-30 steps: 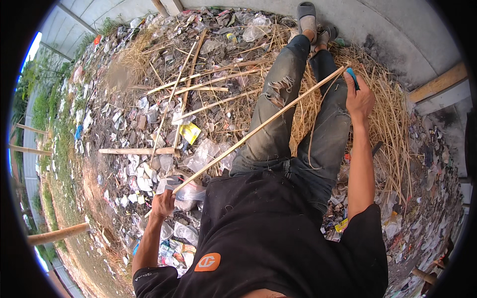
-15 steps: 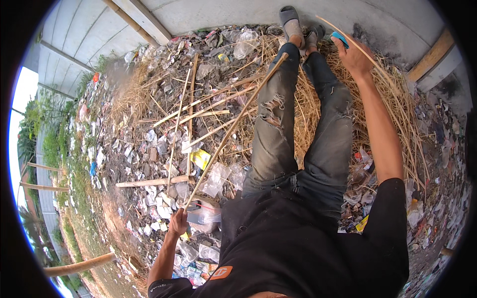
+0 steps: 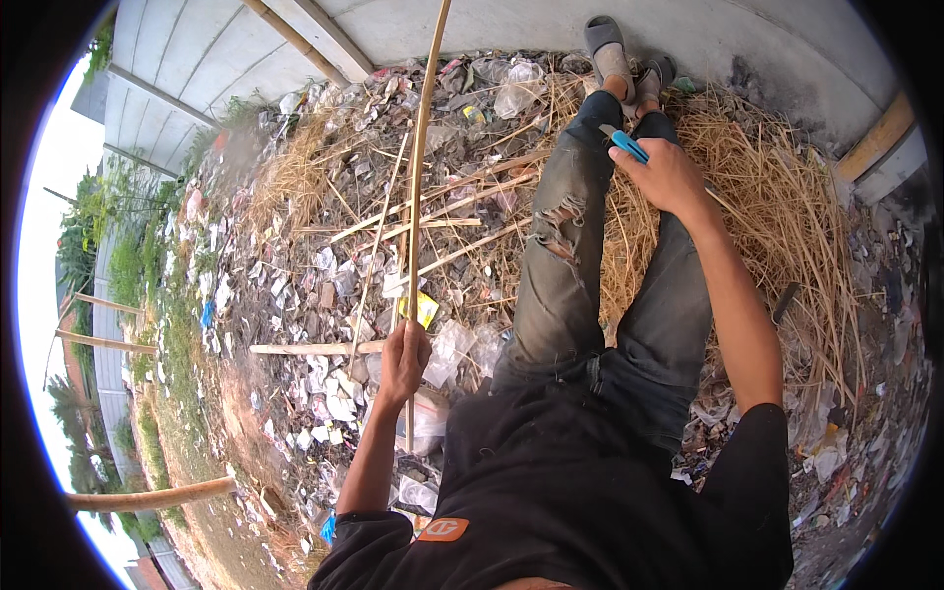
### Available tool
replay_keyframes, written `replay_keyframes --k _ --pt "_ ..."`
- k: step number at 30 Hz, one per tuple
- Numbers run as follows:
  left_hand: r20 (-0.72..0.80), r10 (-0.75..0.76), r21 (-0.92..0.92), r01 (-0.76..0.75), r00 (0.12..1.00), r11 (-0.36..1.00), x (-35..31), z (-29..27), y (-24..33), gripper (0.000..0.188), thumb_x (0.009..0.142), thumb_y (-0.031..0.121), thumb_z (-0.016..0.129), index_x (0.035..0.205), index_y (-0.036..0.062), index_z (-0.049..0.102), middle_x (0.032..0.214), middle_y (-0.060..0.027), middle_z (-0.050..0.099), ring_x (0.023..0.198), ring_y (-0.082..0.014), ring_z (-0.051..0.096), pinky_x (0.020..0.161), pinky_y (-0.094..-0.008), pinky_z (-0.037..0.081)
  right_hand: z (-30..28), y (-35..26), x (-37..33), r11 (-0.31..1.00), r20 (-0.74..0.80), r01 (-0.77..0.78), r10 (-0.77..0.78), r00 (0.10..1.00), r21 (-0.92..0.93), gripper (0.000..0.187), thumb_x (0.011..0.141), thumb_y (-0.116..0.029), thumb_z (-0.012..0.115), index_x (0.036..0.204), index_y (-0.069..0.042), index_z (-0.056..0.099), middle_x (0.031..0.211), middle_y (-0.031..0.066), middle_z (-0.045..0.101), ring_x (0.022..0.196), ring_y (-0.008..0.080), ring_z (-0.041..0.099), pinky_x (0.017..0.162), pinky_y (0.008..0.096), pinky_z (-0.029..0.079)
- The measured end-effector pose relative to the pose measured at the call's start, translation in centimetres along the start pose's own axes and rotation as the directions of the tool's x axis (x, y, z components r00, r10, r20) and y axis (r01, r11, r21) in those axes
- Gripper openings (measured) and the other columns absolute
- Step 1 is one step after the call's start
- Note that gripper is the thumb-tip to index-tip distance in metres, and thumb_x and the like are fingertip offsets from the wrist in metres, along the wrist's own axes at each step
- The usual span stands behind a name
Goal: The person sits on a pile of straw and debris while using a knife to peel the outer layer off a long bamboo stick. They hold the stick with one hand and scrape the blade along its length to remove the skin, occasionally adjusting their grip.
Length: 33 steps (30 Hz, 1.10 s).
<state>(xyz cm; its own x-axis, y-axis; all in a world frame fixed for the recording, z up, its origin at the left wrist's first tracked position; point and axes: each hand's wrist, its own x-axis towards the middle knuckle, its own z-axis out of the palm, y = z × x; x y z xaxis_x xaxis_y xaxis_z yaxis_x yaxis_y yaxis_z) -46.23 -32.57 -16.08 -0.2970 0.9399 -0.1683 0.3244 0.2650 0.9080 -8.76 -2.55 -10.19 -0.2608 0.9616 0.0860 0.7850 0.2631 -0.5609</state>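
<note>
Ground: litter (image 3: 324,295) of paper and plastic scraps spreads left; a heap of dry straw (image 3: 787,216) lies right, under the outstretched legs.
Bamboo strip (image 3: 421,157): long, thin, running from near the lap to the far top edge, almost upright in view.
Left hand (image 3: 405,356): closed round the strip's near end.
Right hand (image 3: 669,175): closed on a blue-handled knife (image 3: 625,144), resting above the knee, well apart from the strip.
Progress: judged mid-work; the blade is off the strip, so trimming seems still to come.

Scattered sticks (image 3: 462,221) and litter (image 3: 324,324) crowd the ground beside the legs (image 3: 590,275).
</note>
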Motion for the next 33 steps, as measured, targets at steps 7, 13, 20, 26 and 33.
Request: replay_keyframes --k 7,13,20,26,33 --pt "0.15 0.048 0.306 -0.092 0.988 0.947 3.5 6.9 4.8 0.043 0.11 0.035 0.042 0.087 0.0002 0.054 0.06 -0.0068 0.05 0.056 -0.0182 0.05 0.055 -0.0388 0.041 5.5 -4.5 -9.3 0.979 -0.009 0.127 -0.127 0.992 0.159 0.059 0.1 -0.056 0.049 0.077 -0.004 0.063 0.065 0.02 0.065 0.068 0.0411 0.068 0.061 0.0494 0.052" --pt "0.318 0.076 0.417 -0.211 0.945 0.884 2.6 10.9 3.8 0.036 0.107 0.028 0.045 0.093 -0.0029 0.056 0.07 -0.023 0.058 0.069 -0.0424 0.058 0.065 -0.0494 0.044 10.9 -4.1 -16.0 0.971 0.088 0.091 -0.113 0.99 0.22 0.062 0.101 -0.058 0.046 0.079 -0.003 0.065 0.062 0.0203 0.065 0.062 0.0423 0.067 0.058 0.0514 0.052" --pt "0.382 0.134 0.434 -0.306 0.914 0.847 2.9 12.7 2.6 0.03 0.106 0.024 0.046 0.098 -0.0024 0.058 0.08 -0.0307 0.063 0.085 -0.0528 0.06 0.072 -0.0593 0.044 13.7 -4.7 -18.9 0.984 0.118 0.071 -0.092 0.989 0.166 0.061 0.101 -0.057 0.048 0.083 -0.003 0.067 0.059 0.0212 0.064 0.059 0.0424 0.066 0.054 0.0514 0.053" --pt "0.422 0.092 0.477 -0.307 0.902 0.823 2.0 12.3 2.9 0.023 0.105 0.019 0.047 0.101 -0.0017 0.056 0.083 -0.0313 0.063 0.084 -0.0514 0.061 0.068 -0.0591 0.044 14.1 -4.8 -20.0 0.984 0.101 0.098 -0.114 0.988 0.148 0.06 0.101 -0.057 0.049 0.079 -0.004 0.065 0.059 0.0207 0.063 0.057 0.0418 0.066 0.053 0.0503 0.052" --pt "0.572 0.357 0.464 -0.65 0.739 0.602 0.3 9.2 0.2 0.022 0.105 0.019 0.048 0.099 -0.0017 0.054 0.062 -0.025 0.052 0.06 -0.0477 0.057 0.056 -0.0538 0.045 14.8 -5.0 -20.8 0.991 0.117 0.055 -0.069 0.991 0.119 0.055 0.099 -0.054 0.052 0.08 -0.005 0.068 0.062 0.0205 0.066 0.059 0.0408 0.068 0.054 0.0497 0.054"
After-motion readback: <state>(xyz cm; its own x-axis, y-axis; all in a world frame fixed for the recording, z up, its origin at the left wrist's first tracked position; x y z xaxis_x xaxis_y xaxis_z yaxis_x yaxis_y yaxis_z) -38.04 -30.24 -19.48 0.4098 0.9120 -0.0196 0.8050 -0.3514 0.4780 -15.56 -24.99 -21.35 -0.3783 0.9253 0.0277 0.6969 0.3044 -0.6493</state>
